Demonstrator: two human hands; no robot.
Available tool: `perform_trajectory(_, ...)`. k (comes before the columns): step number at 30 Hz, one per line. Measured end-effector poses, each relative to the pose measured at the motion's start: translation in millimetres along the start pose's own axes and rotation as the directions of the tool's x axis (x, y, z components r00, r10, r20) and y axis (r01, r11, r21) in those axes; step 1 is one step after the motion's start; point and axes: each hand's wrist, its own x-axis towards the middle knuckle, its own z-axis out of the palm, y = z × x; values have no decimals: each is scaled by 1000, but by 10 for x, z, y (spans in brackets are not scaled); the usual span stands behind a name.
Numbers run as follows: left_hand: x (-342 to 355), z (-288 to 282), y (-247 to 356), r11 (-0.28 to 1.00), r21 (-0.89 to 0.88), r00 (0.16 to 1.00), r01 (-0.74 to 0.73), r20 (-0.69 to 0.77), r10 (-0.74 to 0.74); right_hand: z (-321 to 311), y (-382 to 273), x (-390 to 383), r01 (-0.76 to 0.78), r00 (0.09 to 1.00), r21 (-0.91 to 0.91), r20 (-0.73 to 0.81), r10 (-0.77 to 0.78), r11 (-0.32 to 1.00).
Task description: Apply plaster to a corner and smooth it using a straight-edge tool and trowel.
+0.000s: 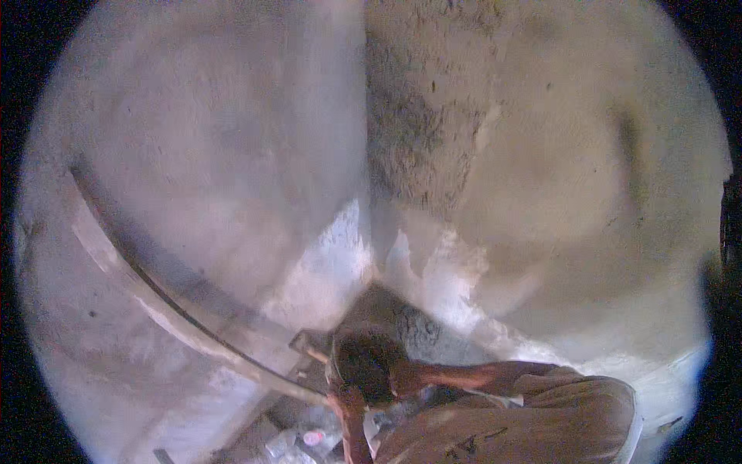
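Here, the left hand [347,399] and right hand [405,378] grip a dark, rounded pan [366,357].

Two plastered walls meet at an upright join [366,116] above the floor's far corner. The left wall [216,131] is greyish and fairly smooth. The right wall [556,155] is browner, with a rough, darker band [421,108] running down beside the join. White patches [340,240] mark both walls just above the floor's corner and along its right edge. The floor [417,325] is dark grey near that corner. Light is dim, brighter low on the right wall.
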Motion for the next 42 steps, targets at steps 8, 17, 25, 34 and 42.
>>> perform_trajectory(8, -6, -198, -145, 944, 330, 1000, 10, -4, -9, -1426, -143, 13, -419, 855, 261, -209, 474, 870)
perform_trajectory(17, 30, -243, 298, 933, 295, 978, 206, -76, -192, -1924, -169, -73, -623, 773, 453, 226, 593, 638)
perform_trajectory(25, -61, -187, 124, 965, -24, 954, 262, -143, -263, -1514, -375, -115, -340, 826, 810, 14, 564, 478)
perform_trajectory(34, -235, 111, -286, 878, -459, 970, 134, -120, -210, -1731, -153, -369, -606, 678, 785, 596, 431, -132)
perform_trajectory(42, -484, 184, -914, 873, -484, 978, 51, -153, -142, -1817, 214, -378, -527, 739, 816, 303, 601, 236)
